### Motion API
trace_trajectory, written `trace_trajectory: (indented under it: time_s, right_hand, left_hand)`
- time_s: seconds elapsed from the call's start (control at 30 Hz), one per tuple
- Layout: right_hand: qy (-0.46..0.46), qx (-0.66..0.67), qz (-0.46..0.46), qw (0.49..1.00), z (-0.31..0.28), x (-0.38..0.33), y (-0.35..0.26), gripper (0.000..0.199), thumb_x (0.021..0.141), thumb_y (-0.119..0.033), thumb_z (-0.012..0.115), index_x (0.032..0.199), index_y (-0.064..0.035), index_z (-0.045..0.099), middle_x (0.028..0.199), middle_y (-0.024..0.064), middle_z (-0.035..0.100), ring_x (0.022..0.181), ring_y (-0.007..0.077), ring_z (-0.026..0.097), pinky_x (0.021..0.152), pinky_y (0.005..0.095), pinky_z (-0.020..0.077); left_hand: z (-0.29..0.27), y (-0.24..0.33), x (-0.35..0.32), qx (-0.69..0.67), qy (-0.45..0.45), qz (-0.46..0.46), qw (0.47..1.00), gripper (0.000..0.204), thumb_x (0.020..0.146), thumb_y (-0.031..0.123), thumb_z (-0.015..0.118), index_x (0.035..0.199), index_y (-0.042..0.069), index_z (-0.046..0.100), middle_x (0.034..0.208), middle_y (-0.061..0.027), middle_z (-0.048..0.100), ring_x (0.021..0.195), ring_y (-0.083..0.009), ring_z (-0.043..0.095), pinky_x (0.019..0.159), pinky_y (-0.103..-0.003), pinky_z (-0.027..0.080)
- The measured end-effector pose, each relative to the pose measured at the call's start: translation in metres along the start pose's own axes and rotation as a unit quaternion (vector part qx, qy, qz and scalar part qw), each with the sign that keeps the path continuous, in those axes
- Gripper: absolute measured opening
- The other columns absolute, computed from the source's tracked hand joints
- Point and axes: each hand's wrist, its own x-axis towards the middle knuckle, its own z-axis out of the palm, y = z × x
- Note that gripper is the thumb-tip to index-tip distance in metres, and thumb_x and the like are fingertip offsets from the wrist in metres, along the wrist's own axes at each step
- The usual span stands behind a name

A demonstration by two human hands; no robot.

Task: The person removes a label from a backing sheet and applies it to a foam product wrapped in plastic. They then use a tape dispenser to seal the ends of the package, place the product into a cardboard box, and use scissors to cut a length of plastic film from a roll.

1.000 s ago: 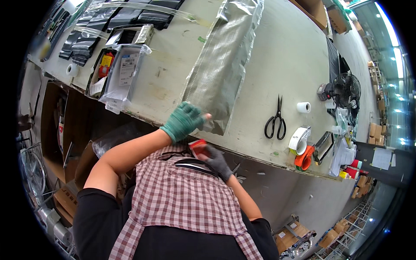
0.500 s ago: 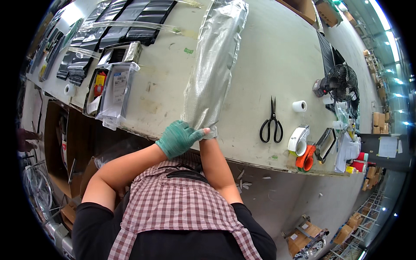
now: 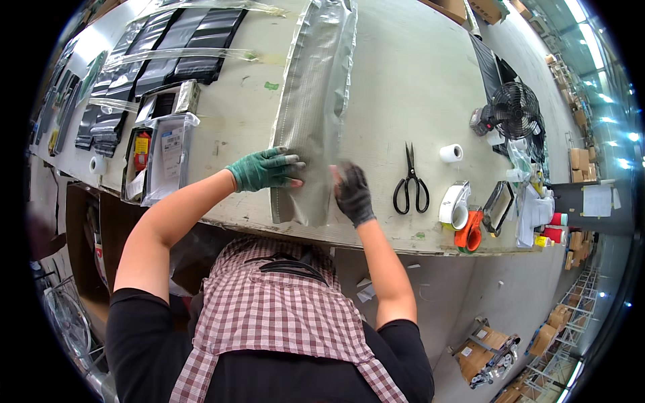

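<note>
A long silvery-grey plastic sleeve (image 3: 310, 114) lies flat on the worktable, running from near the front edge to the far side. My left hand (image 3: 263, 170), in a green glove with bare fingertips, rests on the sleeve's left part near its close end, fingers stretched out. Just off the sleeve's right edge is my right hand (image 3: 353, 193), in a dark grey glove. Its thumb stands apart from the fingers, whose tips are blurred, and nothing shows in it. Black-handled scissors (image 3: 410, 181) lie to its right.
Right of the scissors are a white roll (image 3: 451, 153), a tape roll (image 3: 455, 205), an orange-handled tool (image 3: 469, 230) and a small fan (image 3: 516, 111). At left stand a clear plastic bin (image 3: 171, 153) and stacked black plastic sleeves (image 3: 191, 50). The table's front edge (image 3: 430, 250) runs before me.
My right hand has come out of the sleeve's near end and is now beside it. My left hand has let go of that end and spread on the sleeve, which lies flatter.
</note>
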Motion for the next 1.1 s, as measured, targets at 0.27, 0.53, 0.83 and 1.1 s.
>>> trace_trajectory:
  time_s: [0.27,0.53,0.83,1.1]
  right_hand:
    - [-0.086,-0.012,-0.196,0.977,0.022,0.037,0.004,0.052,0.087,-0.012,0.042,0.139,-0.0175,0.041,0.141,0.0056,0.041,0.129,0.0232,0.041,0.110,0.0388,0.0300]
    - [-0.105,0.035,-0.187,0.976,0.017,0.038,-0.003,0.048,0.086,-0.017,0.045,0.134,-0.0174,0.048,0.138,0.0055,0.045,0.128,0.0226,0.042,0.109,0.0380,0.0311]
    - [0.020,0.510,0.385,0.769,0.024,0.057,-0.012,0.024,0.089,-0.025,0.061,0.086,-0.0027,0.068,0.071,0.0063,0.063,0.068,0.0135,0.059,0.065,0.0275,0.0489]
    - [0.094,0.236,0.556,0.791,0.091,0.093,-0.003,0.042,0.088,-0.042,0.057,0.075,-0.0022,0.056,0.066,0.0185,0.060,0.063,0.0346,0.056,0.061,0.0406,0.0458]
  left_hand:
    - [0.001,-0.015,-0.037,-0.045,-0.021,-0.006,0.999,0.049,0.078,0.020,0.055,0.126,0.030,0.054,0.140,-0.0038,0.043,0.134,-0.0255,0.035,0.112,-0.042,0.027]
    - [0.011,-0.020,-0.043,-0.184,-0.044,-0.060,0.980,0.054,0.075,0.022,0.061,0.126,0.037,0.054,0.140,-0.0082,0.043,0.134,-0.0291,0.034,0.112,-0.045,0.026]
    - [0.012,-0.027,-0.040,-0.725,0.172,-0.426,0.513,0.033,0.093,0.034,0.053,0.109,0.007,0.063,0.099,-0.0083,0.064,0.101,-0.0185,0.055,0.089,-0.032,0.042]
    - [0.081,-0.062,0.013,-0.277,-0.015,-0.603,0.748,0.035,0.077,0.027,0.071,0.107,0.011,0.061,0.082,-0.0091,0.062,0.071,-0.0228,0.059,0.066,-0.037,0.046]
